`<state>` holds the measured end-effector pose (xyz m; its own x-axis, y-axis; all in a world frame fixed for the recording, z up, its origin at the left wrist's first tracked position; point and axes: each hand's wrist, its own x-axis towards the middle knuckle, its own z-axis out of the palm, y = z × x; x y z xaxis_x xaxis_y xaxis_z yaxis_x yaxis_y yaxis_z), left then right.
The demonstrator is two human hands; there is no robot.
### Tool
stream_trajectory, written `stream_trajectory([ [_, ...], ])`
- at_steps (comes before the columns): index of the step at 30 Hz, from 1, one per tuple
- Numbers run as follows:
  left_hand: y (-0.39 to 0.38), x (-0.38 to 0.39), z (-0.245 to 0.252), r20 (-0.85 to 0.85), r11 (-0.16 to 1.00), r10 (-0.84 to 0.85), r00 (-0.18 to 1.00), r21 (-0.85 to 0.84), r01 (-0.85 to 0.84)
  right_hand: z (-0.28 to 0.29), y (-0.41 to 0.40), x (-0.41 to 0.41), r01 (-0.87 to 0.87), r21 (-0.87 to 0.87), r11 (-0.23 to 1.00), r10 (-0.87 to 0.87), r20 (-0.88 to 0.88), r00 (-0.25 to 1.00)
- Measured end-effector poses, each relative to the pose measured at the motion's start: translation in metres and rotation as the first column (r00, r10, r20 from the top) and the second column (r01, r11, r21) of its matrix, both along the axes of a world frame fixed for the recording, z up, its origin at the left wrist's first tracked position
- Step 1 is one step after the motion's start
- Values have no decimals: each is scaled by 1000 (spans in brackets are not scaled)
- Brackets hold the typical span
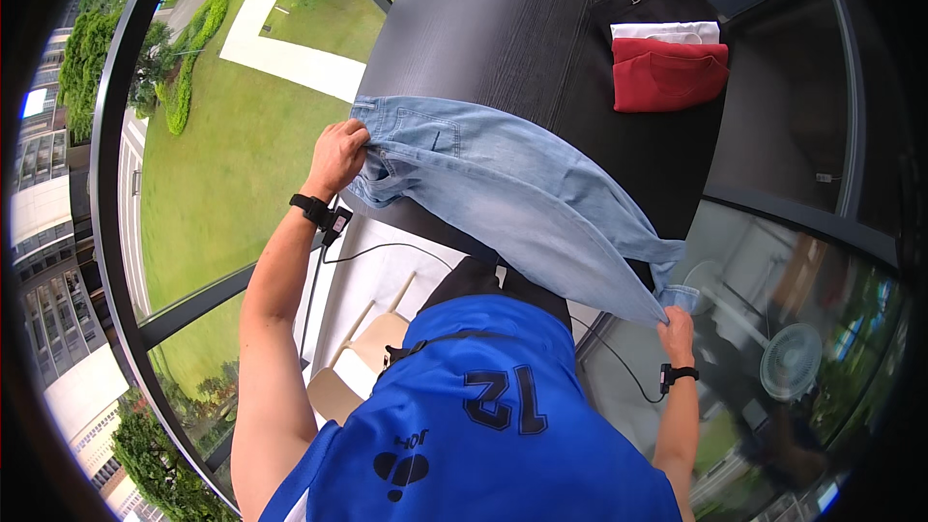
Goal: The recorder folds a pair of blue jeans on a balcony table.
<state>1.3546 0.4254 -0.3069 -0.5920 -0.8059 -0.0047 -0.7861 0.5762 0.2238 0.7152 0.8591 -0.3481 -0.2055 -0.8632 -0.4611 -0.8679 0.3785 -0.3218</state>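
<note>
Light blue denim jeans [507, 181] stretch across the near edge of a black wood-grain table [507, 36], the lower leg part hanging past it. My left hand [341, 154] grips them near the waistband, beside a pocket. At the hem end, my right hand [676, 333] pinches the edge of one leg; the other leg's end lies just above it. Farther back on the right lie folded clothes: a red garment [670, 76], a white one [663, 32] partly under it, and a dark garment [645, 0] with a buckle.
Large windows with dark frames [196, 304] stand at my left. Pale chairs [362, 348] are below the table at left. A thin cable [391, 246] runs from my left wrist device, another [623, 370] near my right wrist. Glass at right shows a white fan [790, 361].
</note>
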Motion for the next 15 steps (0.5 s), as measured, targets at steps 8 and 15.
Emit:
stream_trajectory([
  [8, 37, 61, 30, -29, 982, 89, 996, 171, -83, 73, 39, -41, 90, -169, 982, -115, -148, 982],
  [15, -17, 52, -26, 139, 980, 149, 979, 114, -165, -11, -48, -59, 85, -144, 986, -95, -65, 993],
])
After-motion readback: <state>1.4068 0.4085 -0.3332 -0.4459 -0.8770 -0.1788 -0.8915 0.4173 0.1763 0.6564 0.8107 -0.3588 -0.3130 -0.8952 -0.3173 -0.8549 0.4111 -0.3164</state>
